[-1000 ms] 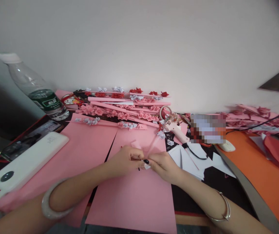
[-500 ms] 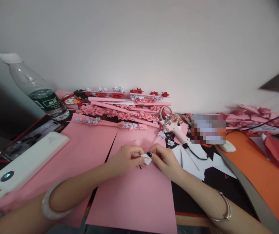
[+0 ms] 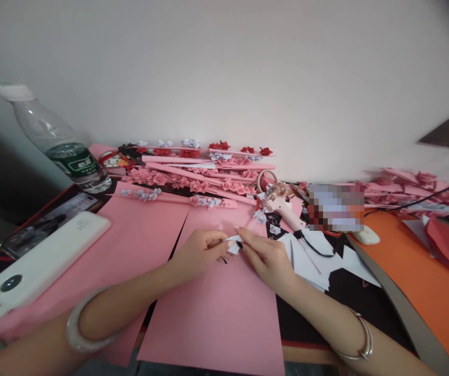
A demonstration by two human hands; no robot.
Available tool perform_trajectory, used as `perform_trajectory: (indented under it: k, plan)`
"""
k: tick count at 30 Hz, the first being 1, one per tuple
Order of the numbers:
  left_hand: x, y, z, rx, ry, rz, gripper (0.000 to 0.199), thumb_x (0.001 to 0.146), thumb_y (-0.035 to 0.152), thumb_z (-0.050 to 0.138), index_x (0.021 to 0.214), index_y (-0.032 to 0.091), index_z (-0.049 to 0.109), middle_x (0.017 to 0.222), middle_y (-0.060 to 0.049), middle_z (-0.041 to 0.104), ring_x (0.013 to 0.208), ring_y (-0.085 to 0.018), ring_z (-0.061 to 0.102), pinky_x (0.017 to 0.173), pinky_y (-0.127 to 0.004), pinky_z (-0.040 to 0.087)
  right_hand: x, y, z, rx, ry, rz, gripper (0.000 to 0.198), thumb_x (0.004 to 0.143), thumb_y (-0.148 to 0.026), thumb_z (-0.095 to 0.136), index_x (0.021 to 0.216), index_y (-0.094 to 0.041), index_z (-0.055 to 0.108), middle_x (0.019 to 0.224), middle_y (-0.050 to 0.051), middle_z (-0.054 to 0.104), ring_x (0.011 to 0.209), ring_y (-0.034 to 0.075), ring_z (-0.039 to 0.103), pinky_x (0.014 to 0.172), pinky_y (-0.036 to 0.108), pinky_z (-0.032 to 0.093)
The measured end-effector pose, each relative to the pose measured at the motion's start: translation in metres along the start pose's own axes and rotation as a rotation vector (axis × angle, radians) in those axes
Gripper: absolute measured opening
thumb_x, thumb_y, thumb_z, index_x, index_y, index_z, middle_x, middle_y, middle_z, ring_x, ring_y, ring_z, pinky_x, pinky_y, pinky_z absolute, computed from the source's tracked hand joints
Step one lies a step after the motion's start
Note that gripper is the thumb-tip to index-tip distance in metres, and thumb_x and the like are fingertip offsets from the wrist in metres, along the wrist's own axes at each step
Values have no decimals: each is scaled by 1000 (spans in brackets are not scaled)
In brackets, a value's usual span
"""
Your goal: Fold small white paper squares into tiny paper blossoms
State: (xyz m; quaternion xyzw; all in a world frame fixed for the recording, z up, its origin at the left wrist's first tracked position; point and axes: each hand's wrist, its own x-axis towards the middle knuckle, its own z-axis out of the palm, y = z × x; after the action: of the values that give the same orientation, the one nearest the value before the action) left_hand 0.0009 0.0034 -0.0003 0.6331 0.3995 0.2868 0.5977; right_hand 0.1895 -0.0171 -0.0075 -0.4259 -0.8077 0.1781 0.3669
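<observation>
A small folded piece of white paper [image 3: 233,244] is held between my two hands above a pink paper sheet [image 3: 224,318]. My left hand [image 3: 200,253] pinches its left side between thumb and fingers. At its right edge, the thumb and fingers of my right hand [image 3: 267,258] are closed on the paper, with the index finger stretched along the top. My fingers hide part of the folds. Past my hands lie pink stems with paper flowers [image 3: 196,184], and a small white paper flower [image 3: 275,229] rests beyond my right hand.
A pale pink glue gun [image 3: 287,211] lies behind white paper pieces [image 3: 314,250]. To the left are a water bottle [image 3: 71,156], a phone [image 3: 52,222] and a white power bank [image 3: 47,256]. An orange sheet [image 3: 416,266] and a white mouse [image 3: 366,236] are at the right.
My right hand's fingers have straightened and shifted along the paper's right edge. The paper has tilted and moved slightly up and left, with my left hand still pinching it.
</observation>
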Motion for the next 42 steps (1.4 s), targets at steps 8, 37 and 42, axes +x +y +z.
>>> perform_trajectory:
  k: [8, 37, 42]
  plan:
    - [0, -1, 0, -14, 0, 12, 25, 84, 32, 50, 86, 12, 65, 80, -6, 68, 72, -15, 66, 66, -25, 53, 4, -3, -1, 129, 20, 23, 38, 85, -10, 45, 117, -25, 58, 119, 5, 60, 108, 18, 58, 92, 35, 47]
    - [1, 0, -2, -399, -67, -134, 24, 82, 35, 55, 92, 15, 63, 93, -7, 69, 82, -18, 67, 68, -27, 52, 5, -5, -6, 107, -30, -144, 53, 72, -1, 40, 119, -21, 53, 129, 10, 51, 115, 21, 51, 93, 42, 44]
    - [2, 1, -3, -309, -55, -108, 23, 77, 31, 61, 92, 14, 62, 89, -7, 69, 80, -17, 66, 71, -28, 51, 4, -3, -6, 105, -69, -126, 55, 74, 0, 37, 122, -23, 51, 130, 9, 51, 120, 20, 46, 96, 44, 40]
